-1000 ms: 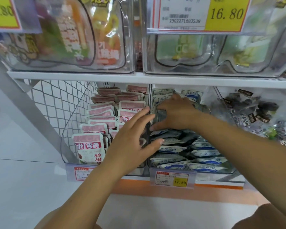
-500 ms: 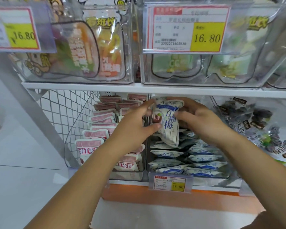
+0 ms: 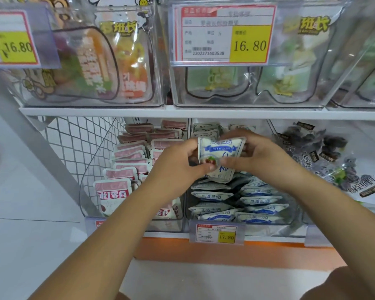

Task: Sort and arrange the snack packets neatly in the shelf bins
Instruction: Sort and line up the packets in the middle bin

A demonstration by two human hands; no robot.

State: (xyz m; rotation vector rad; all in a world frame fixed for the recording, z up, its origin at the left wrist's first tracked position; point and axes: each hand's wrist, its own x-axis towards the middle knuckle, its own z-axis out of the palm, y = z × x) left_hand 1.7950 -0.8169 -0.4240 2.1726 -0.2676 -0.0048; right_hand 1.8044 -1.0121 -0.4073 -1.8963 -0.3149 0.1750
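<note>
A white-and-blue snack packet (image 3: 220,154) is held upright in front of the lower shelf, above the middle bin (image 3: 243,229). My left hand (image 3: 178,163) pinches its left edge and my right hand (image 3: 258,154) grips its right side. Below it, the middle bin holds several matching white-and-blue packets (image 3: 243,202) lying in loose rows. The bin to the left holds rows of pink-and-white packets (image 3: 130,163) standing on edge.
A right-hand bin holds dark plum packets (image 3: 325,152). Clear bins (image 3: 91,61) with large pouches fill the upper shelf (image 3: 182,111), behind price tags (image 3: 223,33). A wire mesh panel (image 3: 78,146) closes the shelf's left end. A 17.80 tag (image 3: 217,233) hangs on the lower rail.
My right hand lifted a white-and-blue packet out of the middle bin and my left hand joined it. Both now hold it slightly lower, closer together.
</note>
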